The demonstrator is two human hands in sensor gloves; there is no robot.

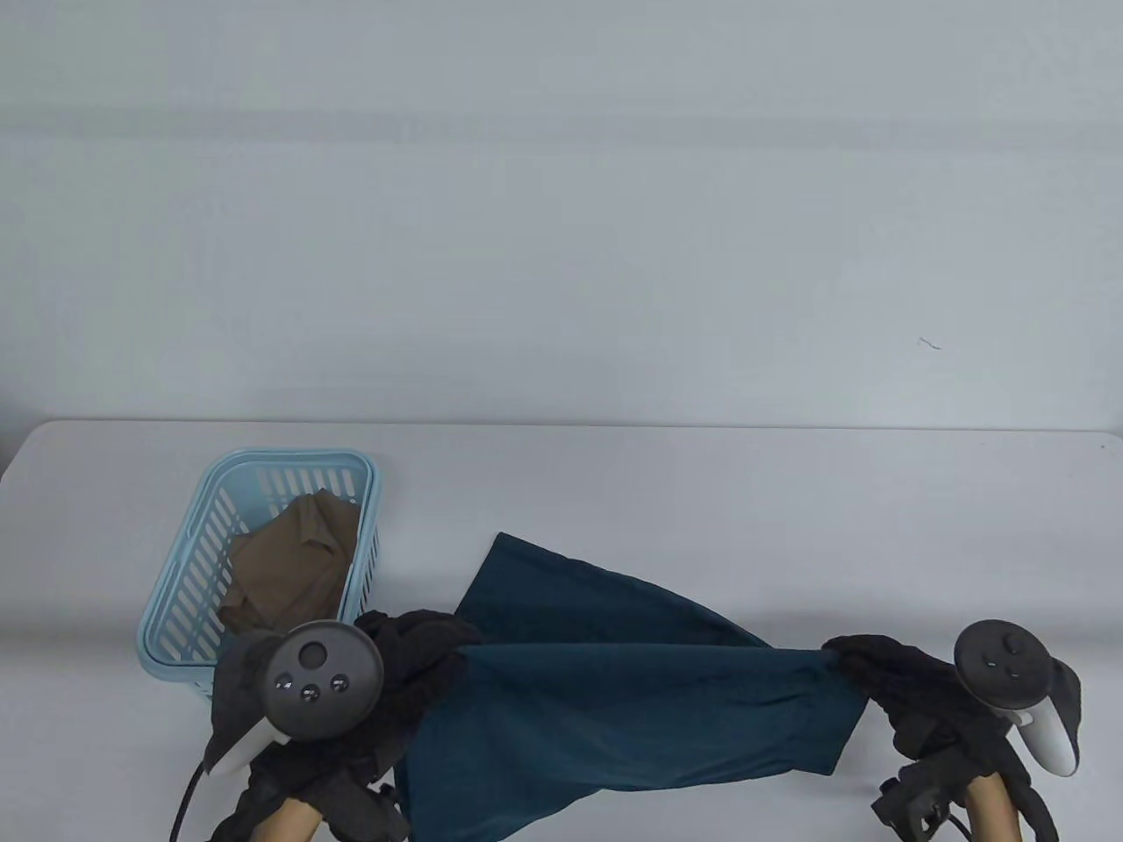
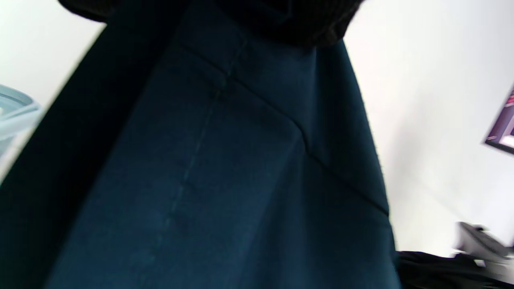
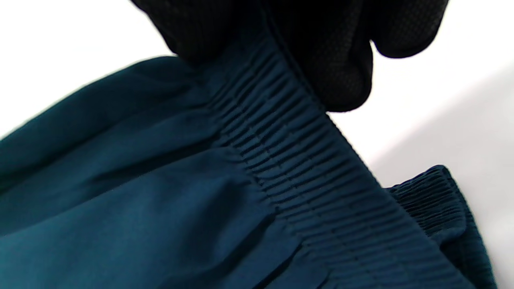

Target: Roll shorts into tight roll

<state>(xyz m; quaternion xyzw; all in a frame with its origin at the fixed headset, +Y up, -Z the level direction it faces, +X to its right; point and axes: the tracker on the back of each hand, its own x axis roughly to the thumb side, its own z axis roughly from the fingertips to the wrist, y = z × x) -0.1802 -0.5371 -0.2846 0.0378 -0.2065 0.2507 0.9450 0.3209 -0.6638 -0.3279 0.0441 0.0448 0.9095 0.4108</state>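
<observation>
The dark teal fabric shorts are held stretched between the two hands above the near edge of the white worktop, most likely so that the cloth can be spread flat before any rolling is begun; no roll is formed yet. The left hand, in a black sensor glove, is closed round one end of the shorts, and in the left wrist view the cloth is seen hanging down from the gloved fingers, with a seam running along it. The right hand is pinched on the gathered elastic waistband, which is shown clearly in the right wrist view, where the fingertips are pressed on the ribbed band. Both hands are kept at about the same height, well apart, with the trackers turned upward. One leg of the shorts is lying on the worktop beyond the left hand. Just to the outer side of the left hand a light blue plastic basket is placed, with a brown folded garment inside it.
</observation>
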